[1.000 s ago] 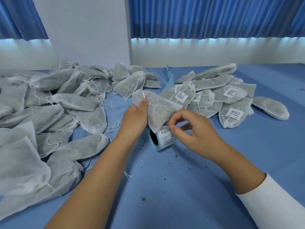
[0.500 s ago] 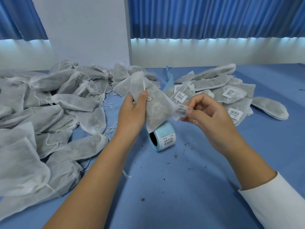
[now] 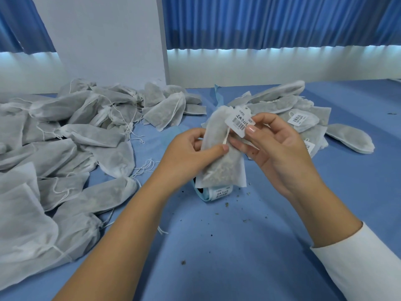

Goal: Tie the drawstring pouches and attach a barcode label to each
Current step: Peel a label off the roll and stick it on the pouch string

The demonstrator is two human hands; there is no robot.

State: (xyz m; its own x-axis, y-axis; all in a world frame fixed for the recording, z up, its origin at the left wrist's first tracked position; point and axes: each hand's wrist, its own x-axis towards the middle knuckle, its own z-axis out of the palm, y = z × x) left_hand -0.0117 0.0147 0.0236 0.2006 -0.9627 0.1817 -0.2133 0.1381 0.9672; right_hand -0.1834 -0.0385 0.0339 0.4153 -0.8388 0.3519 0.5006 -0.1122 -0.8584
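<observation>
The right hand [image 3: 276, 148] is pinching a barcode label [image 3: 238, 122] between curled thumb and forefinger, holding it against the neck of the pouch [image 3: 219, 164], at its one o'clock. The left hand [image 3: 188, 154] is gripping that pouch from nine o'clock, fingers curled behind it and thumb pressing the drawstring [image 3: 226, 136] onto the cloth. Half a second ago the label was sitting lower, off the pouch's three o'clock edge, and the left thumb was pointing up near the top. Now the pouch is hanging upright and lower, covering most of the label roll [image 3: 218, 194] lying at its six o'clock on the blue table [image 3: 217, 246]. Unlabelled pouches [image 3: 65, 148] are lying heaped at nine o'clock, labelled pouches [image 3: 303, 120] at two o'clock.
</observation>
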